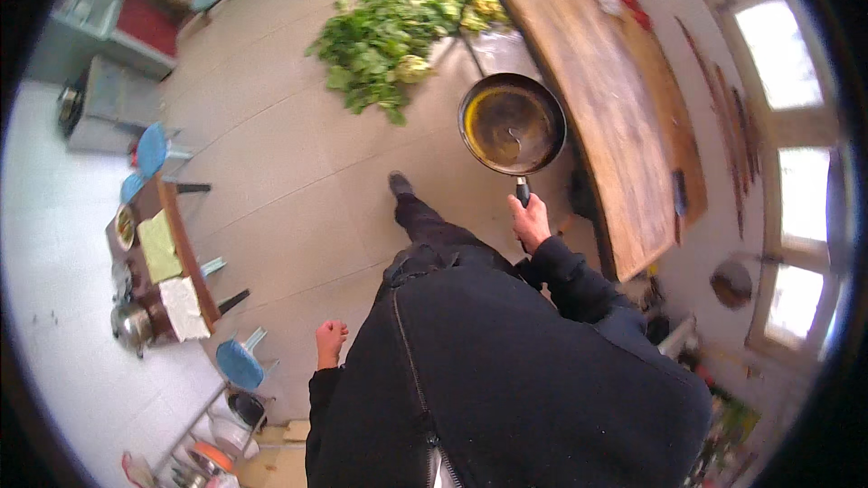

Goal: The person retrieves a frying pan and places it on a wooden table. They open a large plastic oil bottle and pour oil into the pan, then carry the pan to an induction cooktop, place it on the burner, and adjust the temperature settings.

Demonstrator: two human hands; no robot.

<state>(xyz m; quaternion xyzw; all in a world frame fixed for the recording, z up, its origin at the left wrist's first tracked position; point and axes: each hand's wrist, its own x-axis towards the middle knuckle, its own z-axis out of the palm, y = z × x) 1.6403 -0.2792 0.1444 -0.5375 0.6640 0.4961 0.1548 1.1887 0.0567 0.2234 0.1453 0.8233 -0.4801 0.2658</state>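
Observation:
My right hand [530, 220] grips the black handle of a round frying pan [519, 125], held out over the floor beside a wooden table. The pan faces up. Inside are a brownish, shiny wet-looking surface and a yellow band along the left wall; whether liquid lies in it is hard to tell. My left hand [331, 337] hangs low at my side, fingers curled in with nothing visible in them. One dark shoe [400, 183] shows on the tiled floor ahead.
Close on the right runs the long wooden table [583, 95], with a knife [679, 196] near its far edge. Leafy green vegetables [380, 47] lie on the floor ahead. Leftward stand a small table [169, 224], a blue stool [241, 364] and a rack [196, 430] holding cookware.

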